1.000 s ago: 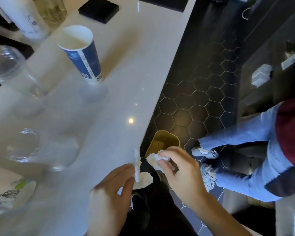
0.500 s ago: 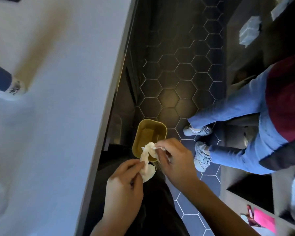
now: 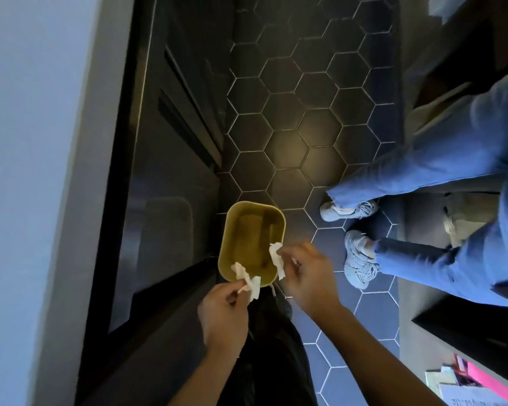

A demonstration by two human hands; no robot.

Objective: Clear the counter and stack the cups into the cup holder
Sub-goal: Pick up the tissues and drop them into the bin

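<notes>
A yellow bin (image 3: 241, 227) stands open on the dark floor beside the counter. My left hand (image 3: 223, 315) pinches a crumpled white tissue (image 3: 247, 281) over the bin's near rim. Over the bin's right edge, my right hand (image 3: 305, 276) holds a second white tissue scrap (image 3: 276, 256). The two hands are apart, each with its own piece. No cups are in view.
The white counter (image 3: 27, 171) runs down the left side, with dark cabinet fronts (image 3: 165, 171) below it. Another person's legs in blue jeans and pale sneakers (image 3: 358, 259) stand to the right of the bin. Papers and a pink item (image 3: 478, 382) lie at lower right.
My view has swung down from the counter to the floor. Both hands moved off the counter edge to above the bin and have pulled apart with the tissue pieces.
</notes>
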